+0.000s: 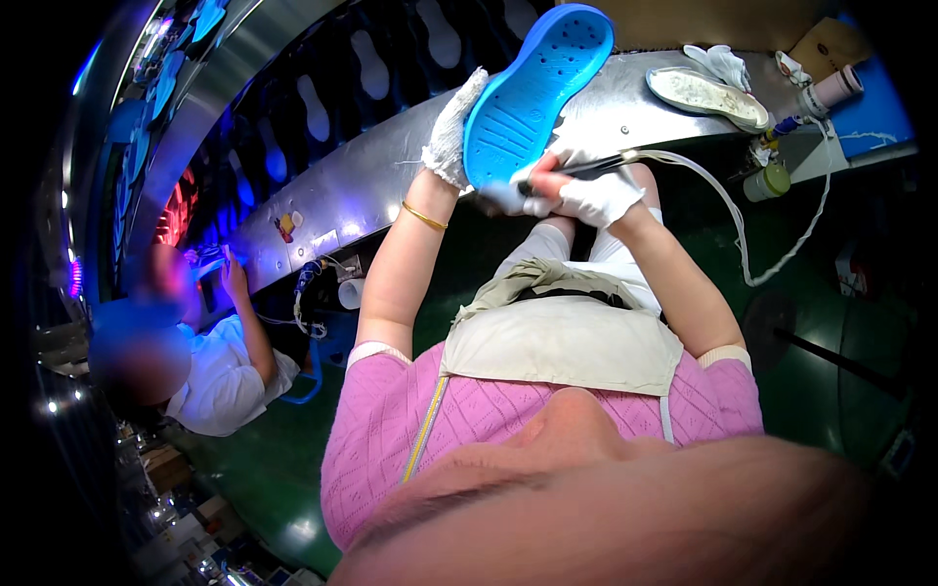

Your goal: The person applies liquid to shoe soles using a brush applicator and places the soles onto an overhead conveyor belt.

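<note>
My left hand (451, 135), in a white knit glove, grips the left edge of a bright blue shoe sole (537, 93). The sole is held tilted above the metal ledge, its grooved, holed face showing. In my right hand (604, 198), gloved in white with some fingertips bare, is a slim black-handled brush (588, 167). Its blurred head is close to the sole's lower end; whether it touches cannot be made out. From the handle's back end a whitish hose (743, 244) loops down and up to the right.
A metal ledge (376, 186) runs before me, beside a dark conveyor (332, 49) bearing pale sole shapes. To the right lie a whitish stained sole (705, 100), a crumpled white cloth (720, 66), a pink roll (836, 89) and a greenish jar (767, 183). Another person (220, 376) sits at left.
</note>
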{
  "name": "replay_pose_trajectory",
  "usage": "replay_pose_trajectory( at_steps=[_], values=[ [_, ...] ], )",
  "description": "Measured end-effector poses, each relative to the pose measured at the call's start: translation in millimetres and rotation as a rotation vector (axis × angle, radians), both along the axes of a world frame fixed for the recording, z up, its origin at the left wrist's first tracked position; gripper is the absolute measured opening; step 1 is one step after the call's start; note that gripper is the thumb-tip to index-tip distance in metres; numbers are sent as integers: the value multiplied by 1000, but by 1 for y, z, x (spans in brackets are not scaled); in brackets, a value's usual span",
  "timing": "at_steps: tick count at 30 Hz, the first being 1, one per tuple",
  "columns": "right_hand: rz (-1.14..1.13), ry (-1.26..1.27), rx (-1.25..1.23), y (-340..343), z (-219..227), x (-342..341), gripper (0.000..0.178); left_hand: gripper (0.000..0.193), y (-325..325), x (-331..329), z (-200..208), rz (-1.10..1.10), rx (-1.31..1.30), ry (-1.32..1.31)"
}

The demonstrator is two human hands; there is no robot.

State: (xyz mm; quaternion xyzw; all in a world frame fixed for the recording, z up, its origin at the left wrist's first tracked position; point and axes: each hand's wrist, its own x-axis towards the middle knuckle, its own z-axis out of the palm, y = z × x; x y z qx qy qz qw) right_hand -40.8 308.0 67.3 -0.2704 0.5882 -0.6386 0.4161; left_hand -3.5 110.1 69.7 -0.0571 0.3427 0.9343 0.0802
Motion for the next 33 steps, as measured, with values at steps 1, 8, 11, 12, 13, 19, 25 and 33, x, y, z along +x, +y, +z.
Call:
replay_pose_trajectory(
  at_steps=[1, 8, 11, 12, 13, 19, 25, 33],
  values=[
    [-120, -150, -103, -2, 0, -1, 13, 68, -1, 3, -1, -125, 220, 105],
    [-37, 437, -413, -13, 0, 18, 9, 65, 3, 7, -16, 160, 218, 72],
    [-106, -2, -316, -9, 6, 11, 12, 66, 9, 12, -19, 200, 219, 109],
    [-252, 57, -390, -9, 8, 6, 12, 66, 10, 13, -20, 225, 211, 114],
    [-351, 57, -388, -13, 10, 3, 11, 66, 13, 14, -22, 275, 148, 104],
    [-168, 466, -417, -13, 17, 4, 16, 64, 13, 13, -30, 159, 222, 211],
    [-114, 174, -360, -3, 17, -48, 12, 72, 22, 32, -20, 287, 48, 69],
    [-607, 613, -508, -21, 19, -94, 11, 87, 35, 48, -20, 45, 64, 96]
  ],
)
